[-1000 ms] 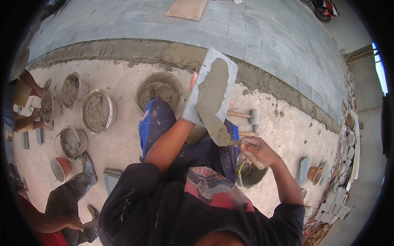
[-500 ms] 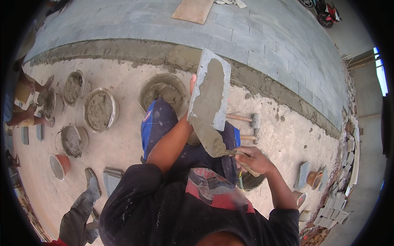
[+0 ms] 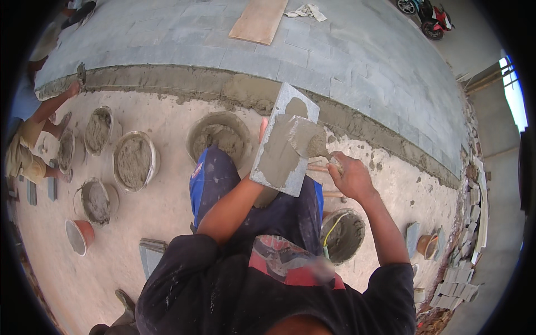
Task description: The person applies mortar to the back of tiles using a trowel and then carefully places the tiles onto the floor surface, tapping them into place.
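Worker's left hand [image 3: 263, 128], mostly hidden, grips grey tile [image 3: 290, 183] from beneath; right hand [image 3: 353, 176], apart from it, clamped round trowel [image 3: 307, 137], blade against tile's mortar [image 3: 277, 149].

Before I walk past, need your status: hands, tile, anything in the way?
Left hand holding grey tile, mortar on its face. Right hand gripping trowel, blade over the tile. Nothing visibly blocking the trowel; bucket by left knee.

Trowel [image 3: 301, 137] over tile [image 3: 291, 182], mortar [image 3: 133, 162] in buckets [image 3: 156, 165] leftward, paving [image 3: 363, 84] beyond.
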Demonstrator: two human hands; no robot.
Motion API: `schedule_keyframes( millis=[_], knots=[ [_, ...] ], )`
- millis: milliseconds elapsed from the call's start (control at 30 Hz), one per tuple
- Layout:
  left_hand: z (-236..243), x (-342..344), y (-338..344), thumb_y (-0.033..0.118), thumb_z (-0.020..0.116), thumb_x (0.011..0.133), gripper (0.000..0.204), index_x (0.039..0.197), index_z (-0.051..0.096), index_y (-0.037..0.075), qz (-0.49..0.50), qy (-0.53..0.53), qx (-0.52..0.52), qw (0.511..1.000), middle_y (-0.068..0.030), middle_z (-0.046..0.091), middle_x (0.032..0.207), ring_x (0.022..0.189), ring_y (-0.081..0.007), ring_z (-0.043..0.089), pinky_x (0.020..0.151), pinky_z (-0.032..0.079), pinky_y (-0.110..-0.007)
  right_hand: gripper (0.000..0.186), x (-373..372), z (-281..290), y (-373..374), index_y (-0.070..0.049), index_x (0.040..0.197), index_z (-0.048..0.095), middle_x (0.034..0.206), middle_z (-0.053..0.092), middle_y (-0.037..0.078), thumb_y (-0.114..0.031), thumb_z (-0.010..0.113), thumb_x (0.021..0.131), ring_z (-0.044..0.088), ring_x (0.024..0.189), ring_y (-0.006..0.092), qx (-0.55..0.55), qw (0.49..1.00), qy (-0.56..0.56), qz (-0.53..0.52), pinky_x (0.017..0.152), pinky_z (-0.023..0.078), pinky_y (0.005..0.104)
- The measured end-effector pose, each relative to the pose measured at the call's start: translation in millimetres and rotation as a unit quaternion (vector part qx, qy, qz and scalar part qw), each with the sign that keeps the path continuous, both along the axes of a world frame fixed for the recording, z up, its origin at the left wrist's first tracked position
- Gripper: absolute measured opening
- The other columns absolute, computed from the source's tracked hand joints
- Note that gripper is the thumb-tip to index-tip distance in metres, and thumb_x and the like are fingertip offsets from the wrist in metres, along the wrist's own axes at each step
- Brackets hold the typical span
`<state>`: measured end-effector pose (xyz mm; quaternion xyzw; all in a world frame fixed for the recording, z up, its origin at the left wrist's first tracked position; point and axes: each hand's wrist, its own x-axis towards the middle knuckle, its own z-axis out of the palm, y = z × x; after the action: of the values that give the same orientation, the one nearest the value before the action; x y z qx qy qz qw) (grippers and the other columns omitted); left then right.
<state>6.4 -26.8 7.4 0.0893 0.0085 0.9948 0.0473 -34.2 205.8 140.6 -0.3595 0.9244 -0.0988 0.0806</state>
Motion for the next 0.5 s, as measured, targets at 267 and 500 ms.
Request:
schedule_keyframes(
  millis=[267,500],
  knots=[
    [15,18,6,0.074,0.032,0.098,0.084,0.153,0.043,0.012,-0.018,-0.022,0.0,1.0,-0.0126,0.053,0.147,0.129,-0.0296,0.056,0.107,0.048,-0.049,0.048,-58,-2,6,-0.004,0.13,0.061,0.105,0.07,0.029,-0.038,0.06,0.096,0.067,0.103,0.0455,0.064,0.992,0.076,-0.077,0.09,0.052,0.0548],
    [13,18,8,0.074,0.035,0.096,0.085,0.154,0.042,0.012,-0.04,-0.003,0.04,0.998,-0.0152,0.051,0.148,0.128,-0.033,0.056,0.106,0.045,-0.057,0.053,-56,22,-1,0.003,0.129,0.064,0.13,0.063,0.028,-0.04,0.061,0.097,0.059,0.124,0.0428,-0.053,0.996,-0.009,-0.078,0.107,0.046,0.0459]
  ],
)
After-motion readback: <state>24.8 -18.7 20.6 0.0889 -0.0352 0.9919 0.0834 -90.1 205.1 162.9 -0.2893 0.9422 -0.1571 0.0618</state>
